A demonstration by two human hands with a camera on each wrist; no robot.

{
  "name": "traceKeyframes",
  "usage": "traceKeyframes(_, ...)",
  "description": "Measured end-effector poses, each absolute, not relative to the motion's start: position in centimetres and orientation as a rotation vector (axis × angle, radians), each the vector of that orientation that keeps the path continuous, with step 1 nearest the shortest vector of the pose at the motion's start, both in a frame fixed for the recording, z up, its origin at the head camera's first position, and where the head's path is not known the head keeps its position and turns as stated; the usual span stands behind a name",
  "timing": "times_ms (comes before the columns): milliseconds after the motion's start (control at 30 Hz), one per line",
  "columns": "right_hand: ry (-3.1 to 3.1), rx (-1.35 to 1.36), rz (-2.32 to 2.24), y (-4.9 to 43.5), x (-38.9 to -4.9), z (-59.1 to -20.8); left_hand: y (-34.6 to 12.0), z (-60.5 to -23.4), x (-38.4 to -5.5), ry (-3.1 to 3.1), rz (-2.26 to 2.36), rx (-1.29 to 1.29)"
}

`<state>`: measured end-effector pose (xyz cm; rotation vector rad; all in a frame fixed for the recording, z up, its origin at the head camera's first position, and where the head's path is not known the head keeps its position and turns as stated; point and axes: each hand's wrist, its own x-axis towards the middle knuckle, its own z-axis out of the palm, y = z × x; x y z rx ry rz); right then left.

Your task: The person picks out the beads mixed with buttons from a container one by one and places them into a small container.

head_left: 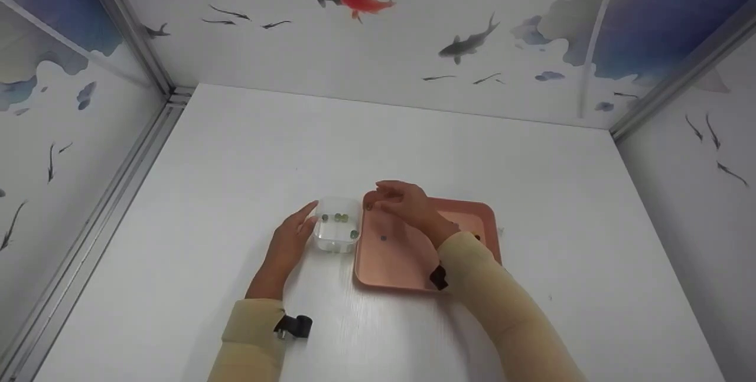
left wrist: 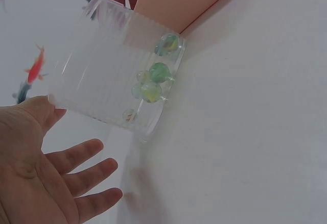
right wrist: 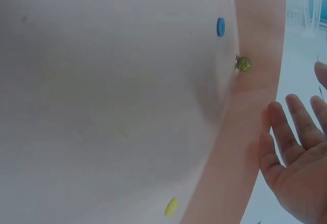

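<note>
My left hand rests against the left side of a clear plastic box, its fingers mostly straight in the left wrist view. Inside the box lie several greenish glass marbles. My right hand is over the far left part of a pink tray, with fingers spread and nothing visible in them. Near its fingertips a green-and-yellow marble sits by the tray wall. A small blue disc and a small yellow piece also lie in the tray.
The tray stands just right of the box on a white table. A small dark piece shows near the tray's right side. White panels printed with fish enclose the table at the back and both sides.
</note>
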<state>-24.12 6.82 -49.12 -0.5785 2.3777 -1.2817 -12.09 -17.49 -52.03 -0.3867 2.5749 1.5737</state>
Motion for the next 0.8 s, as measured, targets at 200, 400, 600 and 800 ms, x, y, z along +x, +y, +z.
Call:
traceKeyframes(200, 2.400, -0.521, -1.208, 6.5, -24.3, -49.3, -17.5, -52.1, -12.0, 2.600, 1.571, -0.368)
traceKeyframes(400, 2.390, -0.533, -1.159, 6.2, -24.3, -49.4, -17.5, -52.2, -12.1, 2.593, 1.558, -0.390)
traceKeyframes(600, 2.335, -0.579, -1.173, 6.1, -24.5, -49.6, -17.5, -52.2, -12.1, 2.612, 1.554, -0.370)
traceKeyframes(800, 2.351, -0.569, -1.096, 5.8, -24.7, -49.9, -17.5, -52.3, -12.1, 2.619, 1.557, -0.369)
